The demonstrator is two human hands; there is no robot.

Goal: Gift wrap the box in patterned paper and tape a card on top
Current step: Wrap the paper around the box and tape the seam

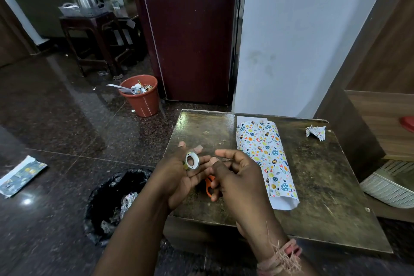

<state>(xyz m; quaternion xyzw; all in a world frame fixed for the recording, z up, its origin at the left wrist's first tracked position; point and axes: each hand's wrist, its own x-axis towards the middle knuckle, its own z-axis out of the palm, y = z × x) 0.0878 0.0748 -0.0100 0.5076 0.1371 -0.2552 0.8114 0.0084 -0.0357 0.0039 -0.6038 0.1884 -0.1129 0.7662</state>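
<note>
In the head view, the person is holding a small tape roll [192, 160] on the fingers of the left hand [179, 177], which is lying palm-up with fingers fairly straight, cradling rather than clamping it. The right hand [235, 177] is curling its thumb and fingers together just at three o'clock of the roll, seemingly pinching a thin strip of tape; the strip itself is too fine to confirm. Under both hands, orange-handled scissors [209, 186] are lying on the wooden table [313, 186].

The box in patterned paper [265, 154] is resting on the table at about two o'clock from the hands, well apart from them, with loose white paper sticking out at its near end, so the ends look unfinished.

The likely trouble is the tape folding onto itself or sticking to the fingers, since the roll is only loosely supported. With no hand pressing the parcel, its wrap could be springing open.

A crumpled paper scrap [315, 132] is sitting at the table's far right. On the floor, a black bin bag [112, 197] is lying at nine o'clock, and an orange bucket [140, 96] at eleven.
</note>
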